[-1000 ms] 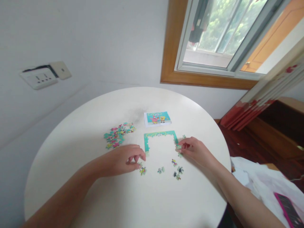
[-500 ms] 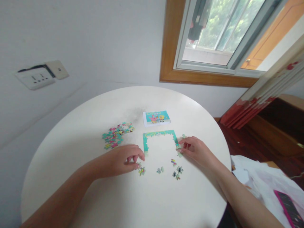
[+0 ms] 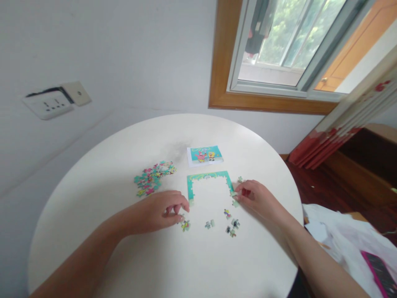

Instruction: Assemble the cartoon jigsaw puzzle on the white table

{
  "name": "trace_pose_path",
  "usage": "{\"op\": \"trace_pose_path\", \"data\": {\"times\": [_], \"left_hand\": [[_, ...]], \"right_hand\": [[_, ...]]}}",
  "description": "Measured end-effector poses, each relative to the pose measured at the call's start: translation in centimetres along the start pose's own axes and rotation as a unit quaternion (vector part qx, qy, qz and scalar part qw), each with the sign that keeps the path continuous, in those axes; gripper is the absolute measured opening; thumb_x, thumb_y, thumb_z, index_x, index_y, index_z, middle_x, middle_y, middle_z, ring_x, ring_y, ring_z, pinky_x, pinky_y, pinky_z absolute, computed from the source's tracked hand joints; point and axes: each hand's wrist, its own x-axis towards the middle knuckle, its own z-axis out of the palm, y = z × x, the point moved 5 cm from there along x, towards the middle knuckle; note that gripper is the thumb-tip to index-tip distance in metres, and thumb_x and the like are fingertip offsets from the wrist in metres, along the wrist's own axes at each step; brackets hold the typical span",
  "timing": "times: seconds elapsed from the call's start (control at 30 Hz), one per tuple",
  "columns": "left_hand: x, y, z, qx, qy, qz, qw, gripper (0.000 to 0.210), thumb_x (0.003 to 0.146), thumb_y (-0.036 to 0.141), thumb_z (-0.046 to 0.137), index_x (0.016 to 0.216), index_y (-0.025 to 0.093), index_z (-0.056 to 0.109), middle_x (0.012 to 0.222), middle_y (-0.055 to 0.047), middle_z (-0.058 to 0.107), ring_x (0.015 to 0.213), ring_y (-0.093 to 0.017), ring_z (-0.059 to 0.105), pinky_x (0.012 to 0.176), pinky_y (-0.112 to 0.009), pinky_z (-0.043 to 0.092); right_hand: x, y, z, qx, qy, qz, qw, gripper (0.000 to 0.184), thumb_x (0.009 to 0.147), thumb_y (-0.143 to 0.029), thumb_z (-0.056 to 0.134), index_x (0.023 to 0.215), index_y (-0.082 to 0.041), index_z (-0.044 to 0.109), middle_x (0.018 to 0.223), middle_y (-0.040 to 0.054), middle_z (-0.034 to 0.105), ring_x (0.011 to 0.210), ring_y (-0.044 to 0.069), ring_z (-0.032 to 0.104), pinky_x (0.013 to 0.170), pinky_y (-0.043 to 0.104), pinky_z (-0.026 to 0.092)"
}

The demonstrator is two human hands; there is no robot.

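A partly joined jigsaw border (image 3: 190, 188) in teal lies on the white round table, with a top row and two sides. At its right side, my right hand (image 3: 252, 196) pinches a pale green puzzle piece (image 3: 233, 194) between thumb and fingertips, against the end of that side. My left hand (image 3: 166, 209) rests by the lower left end of the border, thumb and forefinger apart. Beside its thumb lie yellowish puzzle pieces (image 3: 185, 225). Several loose pieces (image 3: 232, 231) lie below the border, and a pale pair (image 3: 209, 224) lies left of them.
A heap of mixed puzzle pieces (image 3: 149, 178) lies left of the border. Behind the border is a reference picture (image 3: 205, 155) with two cartoon figures. One loose piece (image 3: 240, 179) sits beyond my right hand. A pink-edged phone (image 3: 380, 269) lies on white sheeting at the right.
My right hand's fingertips have shifted slightly at the piece on the border's right side. My left hand stays nearly still. The whole view has moved a little.
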Motion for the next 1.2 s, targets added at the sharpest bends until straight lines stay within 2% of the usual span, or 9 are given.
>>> {"op": "trace_pose_path", "data": {"times": [0.2,0.33,0.5,0.8,1.03,1.2], "left_hand": [[0.0,0.1,-0.1,0.006,0.004,0.001,1.0,0.017,0.086,0.026,0.051,0.101,0.022,0.06,0.087,-0.001,0.058,0.076,-0.013,0.053,0.069,-0.022,0.04],[0.0,0.2,-0.1,0.004,0.004,0.003,1.0,0.017,0.086,0.025,0.051,0.1,0.022,0.06,0.087,0.0,0.058,0.076,-0.013,0.053,0.069,-0.022,0.039],[0.0,0.0,-0.1,0.004,0.007,0.0,1.0,0.018,0.086,0.026,0.05,0.101,0.022,0.06,0.086,-0.001,0.057,0.076,-0.013,0.053,0.07,-0.023,0.039],[0.1,0.1,0.0,0.007,0.008,0.011,1.0,0.021,0.088,0.033,0.048,0.1,0.021,0.06,0.084,-0.002,0.057,0.073,-0.014,0.051,0.068,-0.023,0.038],[0.0,0.0,0.1,0.003,0.01,0.01,1.0,0.02,0.087,0.031,0.047,0.099,0.021,0.06,0.085,-0.001,0.058,0.073,-0.014,0.052,0.068,-0.023,0.038],[0.0,-0.2,0.1,0.008,0.011,0.005,1.0,0.018,0.087,0.027,0.049,0.099,0.022,0.061,0.085,-0.001,0.058,0.074,-0.013,0.052,0.068,-0.023,0.037]], "right_hand": [[0.0,-0.3,-0.1,-0.01,0.016,0.0,1.0,0.012,0.08,-0.031,0.065,0.086,-0.021,0.067,0.073,0.0006,0.062,0.07,0.016,0.055,0.067,0.028,0.041],[-0.6,-1.2,-0.5,-0.023,0.022,-0.028,0.999,0.009,0.083,-0.025,0.062,0.086,-0.022,0.07,0.079,0.0026,0.065,0.076,0.018,0.057,0.073,0.03,0.042],[-1.3,-1.7,-0.3,-0.094,0.014,-0.059,0.994,0.02,0.087,-0.018,0.055,0.086,-0.025,0.074,0.084,0.0045,0.068,0.079,0.019,0.058,0.073,0.032,0.04],[-1.5,-2.8,-0.6,-0.178,-0.011,-0.101,0.979,0.021,0.086,-0.015,0.057,0.089,-0.027,0.074,0.084,0.0052,0.065,0.085,0.02,0.055,0.072,0.033,0.035],[-1.6,-1.6,-0.9,-0.108,0.011,-0.116,0.987,0.025,0.088,-0.011,0.05,0.1,-0.021,0.069,0.094,0.0083,0.066,0.086,0.019,0.059,0.078,0.032,0.045],[-1.5,-1.5,-0.9,-0.082,0.01,-0.112,0.99,0.025,0.086,-0.014,0.052,0.104,-0.019,0.069,0.095,0.0101,0.066,0.086,0.02,0.06,0.079,0.034,0.049]]}}
